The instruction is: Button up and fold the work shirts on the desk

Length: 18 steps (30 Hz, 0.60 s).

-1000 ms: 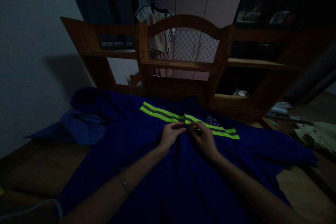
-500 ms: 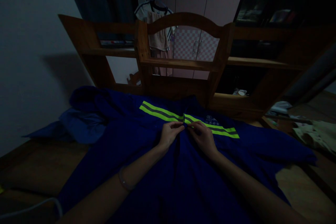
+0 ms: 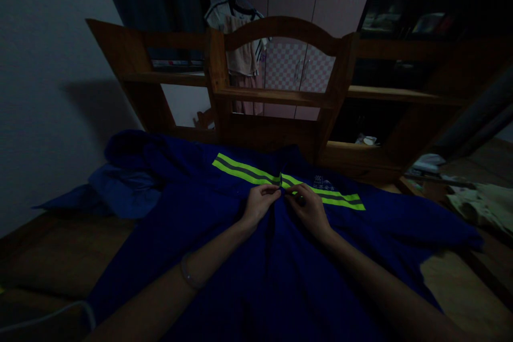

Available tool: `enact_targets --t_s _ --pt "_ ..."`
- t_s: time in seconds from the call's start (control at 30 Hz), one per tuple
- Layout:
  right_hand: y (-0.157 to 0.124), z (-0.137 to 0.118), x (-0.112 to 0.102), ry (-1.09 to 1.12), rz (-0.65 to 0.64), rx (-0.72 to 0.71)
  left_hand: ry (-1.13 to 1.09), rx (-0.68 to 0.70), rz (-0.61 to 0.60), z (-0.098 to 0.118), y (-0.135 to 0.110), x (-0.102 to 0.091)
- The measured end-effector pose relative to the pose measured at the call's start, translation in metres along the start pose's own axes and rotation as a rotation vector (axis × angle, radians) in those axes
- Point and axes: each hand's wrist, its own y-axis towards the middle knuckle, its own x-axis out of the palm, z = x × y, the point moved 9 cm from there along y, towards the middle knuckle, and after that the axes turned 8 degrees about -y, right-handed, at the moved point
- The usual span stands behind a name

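A dark blue work jacket [image 3: 224, 235] with neon yellow reflective stripes [image 3: 244, 170] lies spread flat on a wooden surface in a dim room. My left hand [image 3: 259, 203] and my right hand [image 3: 308, 208] meet at the jacket's front opening, just below the stripes. Each hand pinches the fabric edge on its side, fingers closed. A thin bracelet [image 3: 186, 273] sits on my left wrist. What lies between the fingertips is too small and dark to make out.
A wooden headboard with shelves [image 3: 280, 96] rises behind the jacket. Crumpled blue cloth [image 3: 120, 192] lies at the left. Pale fabric [image 3: 476, 203] rests at the far right. Clothes hang on a hanger [image 3: 240, 48] behind the frame. A white cord [image 3: 48, 315] runs along the lower left.
Both hands stay pinched at the jacket's front opening; the fingers shift only slightly. The view has tilted a little.
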Motion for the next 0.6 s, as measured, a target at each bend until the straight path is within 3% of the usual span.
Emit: enact_targets --t_s 0.4,0.6 --pt "-0.0013 -0.0043 0.0012 -0.011 -0.031 -0.003 0.073 0.016 -0.028 -0.0002 0.0014 0.0014" --pt "-0.0013 -0.0038 -0.0023 0.006 0.045 0.05 0.152 0.066 -0.053 0.0009 0.003 0.0036"
